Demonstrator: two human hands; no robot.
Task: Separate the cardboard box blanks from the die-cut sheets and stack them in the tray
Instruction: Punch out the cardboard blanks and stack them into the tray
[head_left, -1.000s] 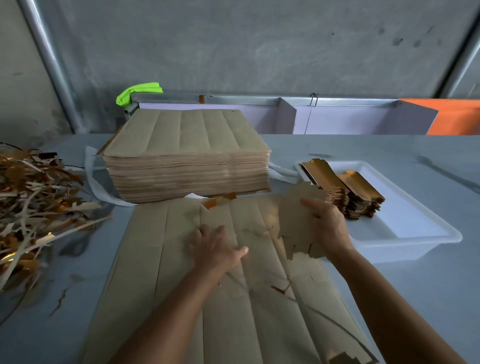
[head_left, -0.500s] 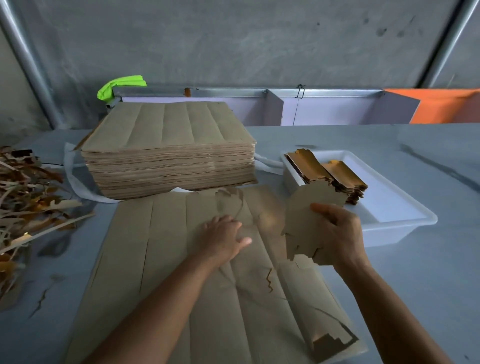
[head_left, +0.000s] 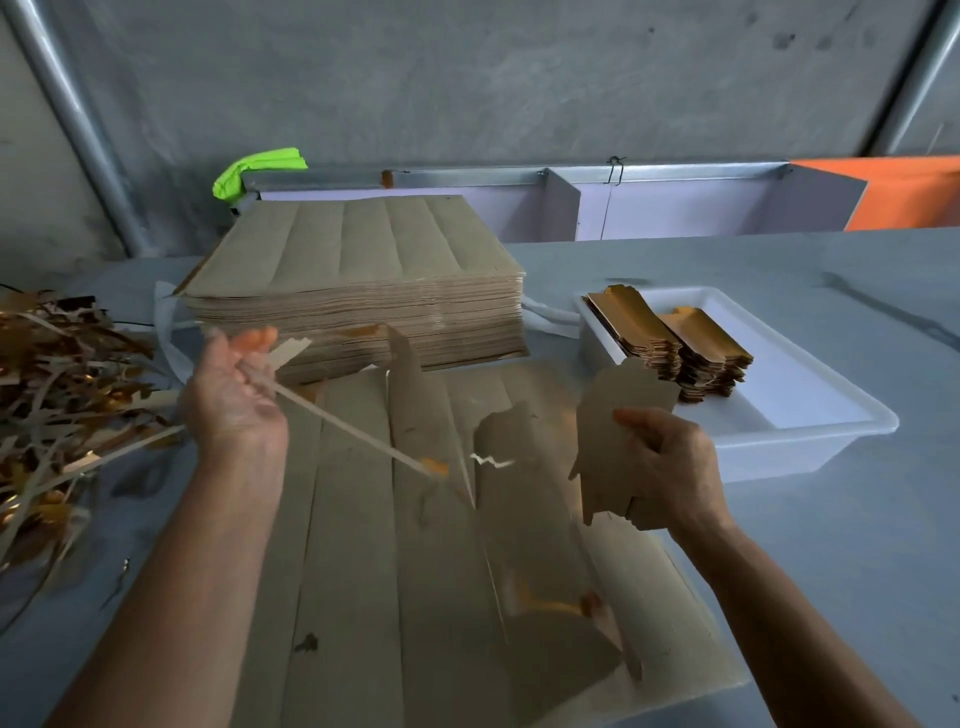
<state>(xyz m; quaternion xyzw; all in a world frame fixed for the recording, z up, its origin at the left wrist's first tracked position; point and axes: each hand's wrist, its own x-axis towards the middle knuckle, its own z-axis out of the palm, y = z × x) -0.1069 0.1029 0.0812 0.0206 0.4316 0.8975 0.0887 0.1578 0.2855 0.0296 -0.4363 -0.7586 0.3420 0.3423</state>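
Note:
A brown die-cut sheet (head_left: 363, 545) lies flat on the table in front of me, partly torn along its cuts. My left hand (head_left: 234, 395) grips a thin waste strip (head_left: 358, 436) that runs from the hand down to the sheet's middle. My right hand (head_left: 662, 467) holds several separated box blanks (head_left: 613, 410) upright, just left of the white tray (head_left: 810, 436). Two short stacks of gold-faced blanks (head_left: 670, 338) lie in the tray's far left part.
A tall stack of uncut sheets (head_left: 353, 270) stands behind the working sheet. A heap of gold and brown waste strips (head_left: 57, 389) covers the table's left side. A neon green object (head_left: 260, 166) sits on a rail at the back.
My left hand has left the sheet, moved up and to the left, and now pulls a waste strip free. My right hand still holds the blanks near the tray.

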